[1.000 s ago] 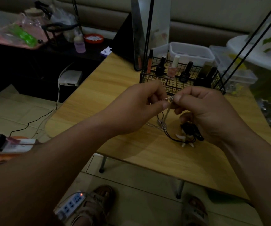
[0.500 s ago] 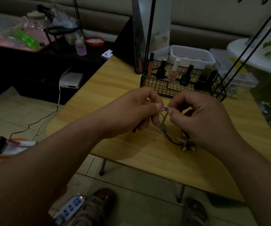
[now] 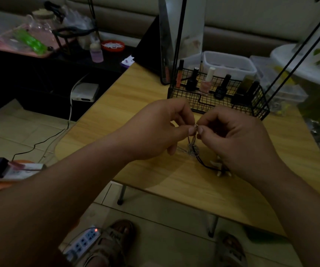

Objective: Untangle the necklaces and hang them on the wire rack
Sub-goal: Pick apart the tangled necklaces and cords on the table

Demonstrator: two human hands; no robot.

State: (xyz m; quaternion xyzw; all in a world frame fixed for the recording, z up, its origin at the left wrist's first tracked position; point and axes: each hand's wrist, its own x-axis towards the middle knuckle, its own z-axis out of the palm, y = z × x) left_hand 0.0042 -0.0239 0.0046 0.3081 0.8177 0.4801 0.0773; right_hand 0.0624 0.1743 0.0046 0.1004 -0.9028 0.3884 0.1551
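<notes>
My left hand [image 3: 155, 132] and my right hand [image 3: 238, 139] meet above the wooden table [image 3: 116, 112], fingertips almost touching. Together they pinch a thin silver chain [image 3: 195, 126] at its clasp end. Below the fingers the chain hangs down into a tangle [image 3: 192, 149] with a black cord necklace [image 3: 205, 165] that lies on the table. The cord carries pale tooth-shaped pendants [image 3: 219, 167], partly hidden under my right hand. The black wire rack [image 3: 218, 102] stands just behind my hands, its thin uprights [image 3: 180, 31] rising out of view.
Nail polish bottles [image 3: 206, 81] stand in the rack's basket. White plastic boxes [image 3: 228, 64] sit behind it. A mirror [image 3: 166, 45] leans at the back. On the floor lie a power strip [image 3: 82, 243] and cables; my sandalled feet [image 3: 114, 239] are under the table edge.
Both hands dropped lower towards the table after a second ago, then lifted a little. The pinch on the silver chain has tightened, fingertips closer together. The black cord stays on the table.
</notes>
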